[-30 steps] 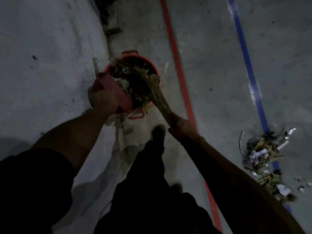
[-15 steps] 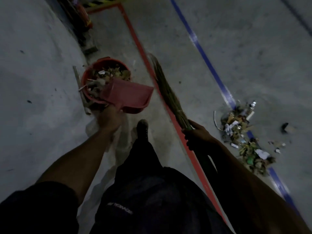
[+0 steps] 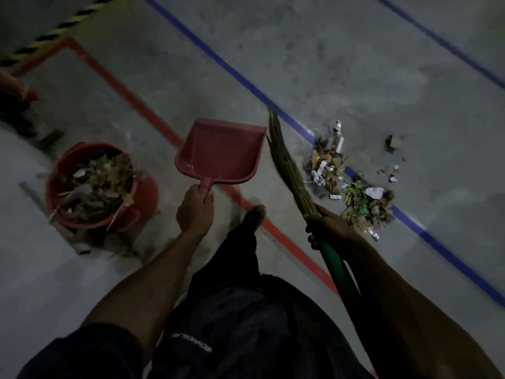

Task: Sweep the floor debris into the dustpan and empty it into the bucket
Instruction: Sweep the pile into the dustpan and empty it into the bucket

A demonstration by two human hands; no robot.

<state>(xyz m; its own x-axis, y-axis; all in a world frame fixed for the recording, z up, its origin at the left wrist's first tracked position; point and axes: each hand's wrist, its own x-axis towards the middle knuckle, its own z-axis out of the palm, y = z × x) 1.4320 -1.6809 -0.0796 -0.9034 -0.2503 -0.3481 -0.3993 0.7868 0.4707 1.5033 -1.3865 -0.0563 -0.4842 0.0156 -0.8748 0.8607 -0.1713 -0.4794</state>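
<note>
My left hand grips the handle of a red dustpan, which is held level in the air and looks empty. My right hand grips a broom where its straw bristles meet the green handle; the bristles point away from me. At the left stands a red bucket filled with leaves and paper scraps. A pile of debris lies on the floor to the right of the broom, across a blue line.
A red floor line runs diagonally between bucket and dustpan, a blue line beyond it. Small scraps and a dark piece lie right of the pile. My foot is between my hands. Yellow-black tape and dark equipment sit far left.
The dustpan has come off the bucket and swung right, now level and empty. The broom moved right toward the debris pile. The view has turned right.
</note>
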